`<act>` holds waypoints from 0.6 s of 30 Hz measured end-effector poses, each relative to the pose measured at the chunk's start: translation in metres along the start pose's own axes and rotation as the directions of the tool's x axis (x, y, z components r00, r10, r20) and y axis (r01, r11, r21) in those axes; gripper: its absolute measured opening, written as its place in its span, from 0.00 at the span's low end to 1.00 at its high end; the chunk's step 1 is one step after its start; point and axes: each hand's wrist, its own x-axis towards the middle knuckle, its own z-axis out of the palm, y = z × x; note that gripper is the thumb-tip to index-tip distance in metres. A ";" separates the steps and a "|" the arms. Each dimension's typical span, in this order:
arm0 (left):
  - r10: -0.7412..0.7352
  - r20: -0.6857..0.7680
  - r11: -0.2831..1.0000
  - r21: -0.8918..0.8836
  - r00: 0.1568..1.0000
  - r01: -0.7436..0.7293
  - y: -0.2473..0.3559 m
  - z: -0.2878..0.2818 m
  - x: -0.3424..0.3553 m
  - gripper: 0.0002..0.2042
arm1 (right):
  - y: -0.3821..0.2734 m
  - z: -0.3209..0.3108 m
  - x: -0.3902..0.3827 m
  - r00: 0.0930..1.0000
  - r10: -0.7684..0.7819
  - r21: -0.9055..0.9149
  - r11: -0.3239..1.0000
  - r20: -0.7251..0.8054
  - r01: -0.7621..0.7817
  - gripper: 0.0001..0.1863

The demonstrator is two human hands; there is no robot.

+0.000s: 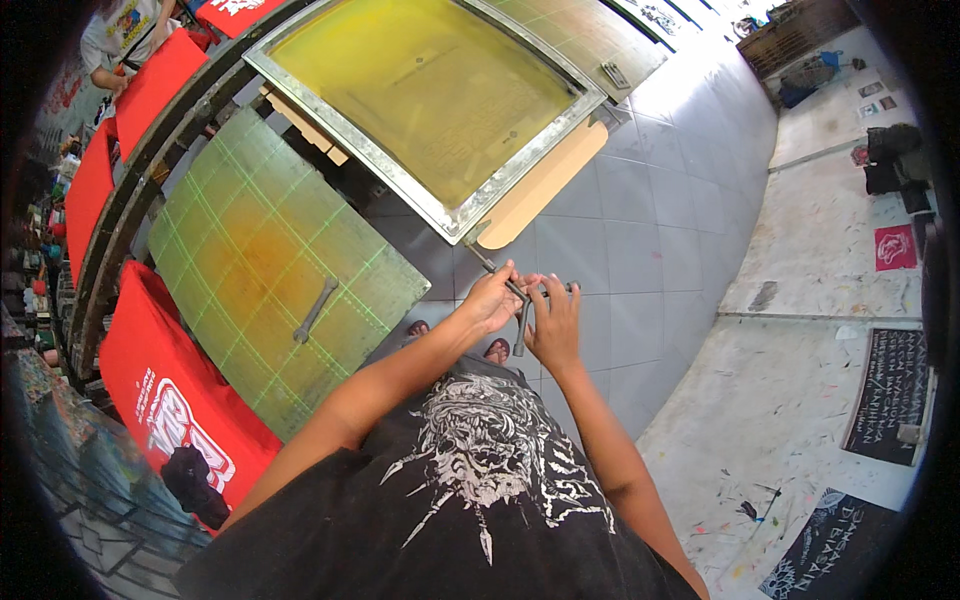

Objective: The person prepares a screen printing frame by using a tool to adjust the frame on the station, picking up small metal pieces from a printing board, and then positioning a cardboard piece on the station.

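Grip, both hands, held out in front of the chest over the grey tiled floor (650, 250): left hand (492, 298) and right hand (556, 325) close side by side, each closed on part of a dark metal tool (522, 318)
- Tool: one arm hangs downward between the hands, long axis near vertical; another short arm points out past the right fingers. Hands about equally near it
- Just beyond the left hand: a dark rod (483, 260) rising toward the corner of the yellow screen frame (420, 90); whether the tool touches it cannot be told
- Under that corner: a tan board (545, 185)
- Left of the hands, well apart: green gridded platen (270, 260) carrying a dark wrench (315, 310)
- Farther left: red shirts (165, 400) on neighbouring platens
- Far top left: another person (120, 40)
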 end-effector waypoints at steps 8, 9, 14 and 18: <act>-0.010 -0.085 0.952 0.303 0.996 0.036 0.010 0.001 -0.006 0.17 | 0.006 0.022 0.021 0.988 -0.109 0.295 0.946 -0.107 0.136 0.33; -0.020 -0.057 0.945 0.324 0.998 0.037 0.012 0.002 -0.009 0.17 | 0.006 0.024 0.019 0.989 -0.112 0.278 0.951 -0.097 0.135 0.32; -0.139 -0.087 0.952 0.262 0.986 0.157 0.022 0.021 -0.021 0.16 | 0.011 0.040 0.021 0.990 -0.109 0.212 0.969 -0.094 0.126 0.29; -0.092 0.057 0.974 0.212 0.994 0.078 0.016 0.000 -0.012 0.15 | 0.007 0.046 0.026 0.990 -0.028 0.333 0.940 -0.140 0.074 0.22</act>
